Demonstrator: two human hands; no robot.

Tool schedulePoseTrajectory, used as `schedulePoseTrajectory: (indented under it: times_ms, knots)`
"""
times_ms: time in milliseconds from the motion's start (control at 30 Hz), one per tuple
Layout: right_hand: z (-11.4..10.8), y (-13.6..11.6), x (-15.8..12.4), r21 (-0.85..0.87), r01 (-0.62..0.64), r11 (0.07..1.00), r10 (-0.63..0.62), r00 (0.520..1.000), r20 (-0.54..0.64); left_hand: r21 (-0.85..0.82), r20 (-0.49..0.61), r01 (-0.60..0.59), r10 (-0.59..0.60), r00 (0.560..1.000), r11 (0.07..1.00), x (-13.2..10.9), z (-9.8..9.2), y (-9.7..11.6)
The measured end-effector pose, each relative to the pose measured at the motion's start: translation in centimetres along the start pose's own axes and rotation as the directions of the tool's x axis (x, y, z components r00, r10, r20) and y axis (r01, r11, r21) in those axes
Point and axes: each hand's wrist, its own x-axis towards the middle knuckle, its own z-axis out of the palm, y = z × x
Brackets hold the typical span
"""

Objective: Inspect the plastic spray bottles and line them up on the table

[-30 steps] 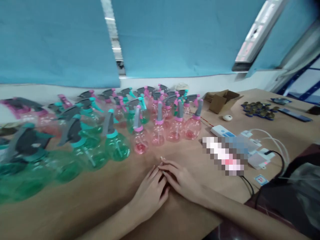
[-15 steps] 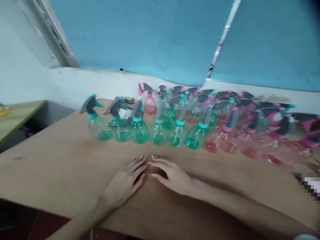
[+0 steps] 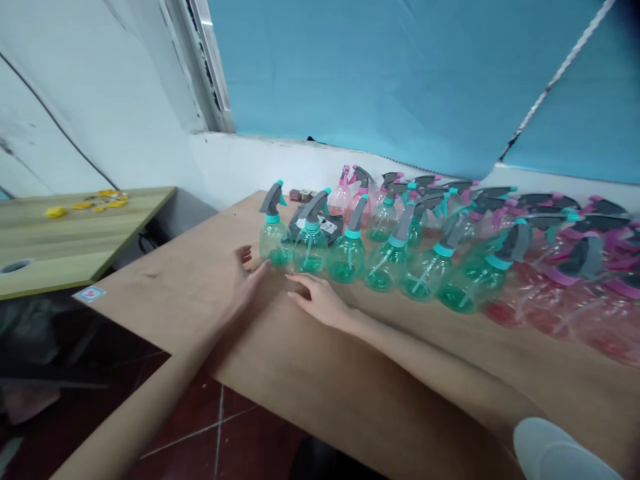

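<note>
The brown wooden tabletop (image 3: 190, 293) carries rows of round-bellied spray bottles (image 3: 430, 260), green to the left, pink to the right; the leftmost green bottle (image 3: 274, 237) stands upright at the row's end, thin clear plastic under a grey trigger, probably light, smooth and easily tipped, best gripped at the neck; the left hand (image 3: 249, 283) lies open, fingers (image 3: 261, 270) spread just beside its base; the right hand (image 3: 320, 303) rests flat, holding nothing.

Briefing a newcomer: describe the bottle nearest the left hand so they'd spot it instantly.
On the brown table, green spray bottles form a front row. Take the row's left-end bottle, beside the left hand. Unlike its neighbours, no bottle stands to its left.
</note>
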Motion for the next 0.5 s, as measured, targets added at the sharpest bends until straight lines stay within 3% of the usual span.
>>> schedulePoseTrajectory:
  times_ms: [267, 500]
  knots:
    - [0.5, 0.4, 0.9, 0.003, -0.01, 1.0, 0.01, 0.999, -0.05, -0.042, 0.045, -0.045, 0.047, 0.998, 0.998, 3.3, 2.5, 1.3]
    - [0.0, 0.1, 0.2, 0.036, -0.011, 0.999, 0.011, 1.0, -0.019, -0.129, 0.033, -0.038, 0.042, 0.999, 0.991, 3.5, 1.7, 1.2]
